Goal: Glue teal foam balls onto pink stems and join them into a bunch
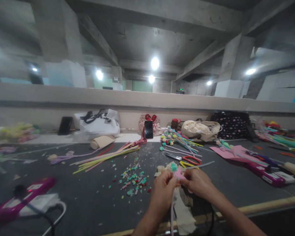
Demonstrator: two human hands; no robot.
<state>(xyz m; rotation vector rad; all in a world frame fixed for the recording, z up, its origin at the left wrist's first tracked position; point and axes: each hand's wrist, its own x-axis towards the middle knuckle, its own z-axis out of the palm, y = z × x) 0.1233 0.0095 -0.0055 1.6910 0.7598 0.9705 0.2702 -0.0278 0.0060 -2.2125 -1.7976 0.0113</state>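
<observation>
On my feed, the left hand and right hand pinch a pink piece from both sides above the cream cloth, likely to steady it beside the green cluster, though fingertip contact looks blurred.

Over the dark table, the person's left hand and right hand are pinching a pink piece beside a teal cluster. Red-handled scissors are lying just beyond; colourful scraps are littering the left, and a phone is standing before a patterned bag.
</observation>
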